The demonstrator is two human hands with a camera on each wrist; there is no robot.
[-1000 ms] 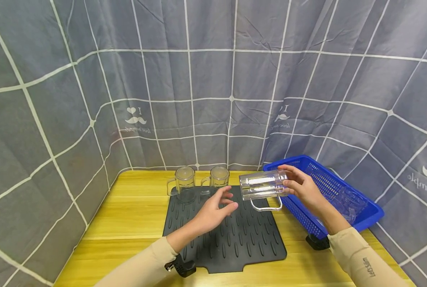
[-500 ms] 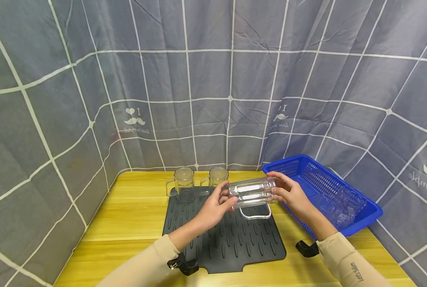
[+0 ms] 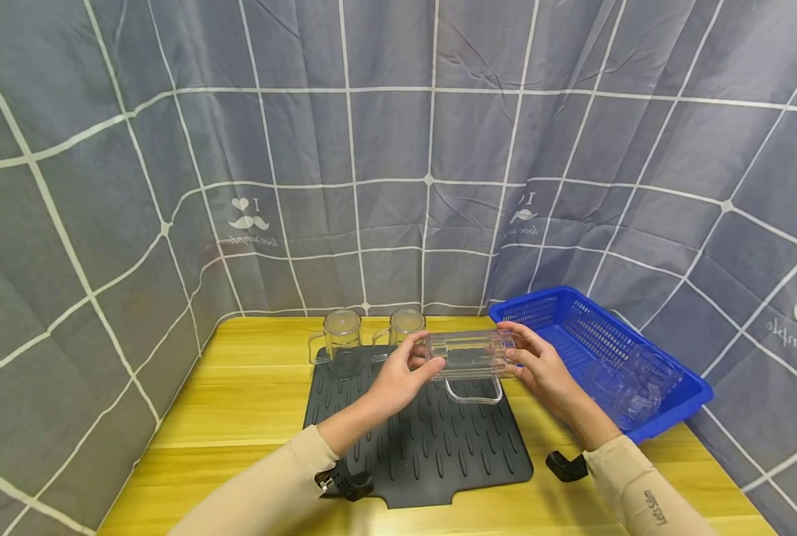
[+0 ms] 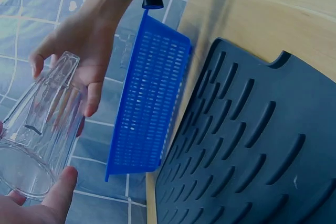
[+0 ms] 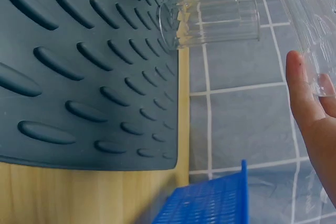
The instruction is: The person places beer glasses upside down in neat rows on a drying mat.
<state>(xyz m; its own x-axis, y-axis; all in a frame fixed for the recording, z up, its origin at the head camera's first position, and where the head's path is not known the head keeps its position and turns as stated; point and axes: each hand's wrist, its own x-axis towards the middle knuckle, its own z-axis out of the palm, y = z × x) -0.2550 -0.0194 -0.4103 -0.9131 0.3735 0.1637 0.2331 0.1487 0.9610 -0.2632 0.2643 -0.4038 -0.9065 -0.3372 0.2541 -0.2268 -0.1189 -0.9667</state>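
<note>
Both hands hold a clear glass mug (image 3: pixel 470 353) on its side above the dark mat (image 3: pixel 431 447). My left hand (image 3: pixel 398 380) grips the left end, its thumb on the near side. At the other end, the fingers of my right hand (image 3: pixel 544 371) hold the glass. The handle hangs down toward me. In the left wrist view, the mug's wide round mouth (image 4: pixel 23 171) lies by my left thumb, and the right hand (image 4: pixel 86 45) is at the far end. Two similar mugs stand on the mat's back left: one mug (image 3: pixel 344 346) and another mug (image 3: pixel 408 324), partly hidden by my left hand.
A blue perforated basket (image 3: pixel 666 424) stands at the right, behind my right forearm, with several clear glass pieces (image 3: pixel 632 383) in it. The ridged mat lies on a yellow wooden table (image 3: pixel 231 417). A grey checked curtain (image 3: pixel 398 149) surrounds the table's back and sides.
A second ago the right hand alone held the mug, the left hand apart from it. The mug has moved left and slightly down, and the left hand has taken hold of its left end.
</note>
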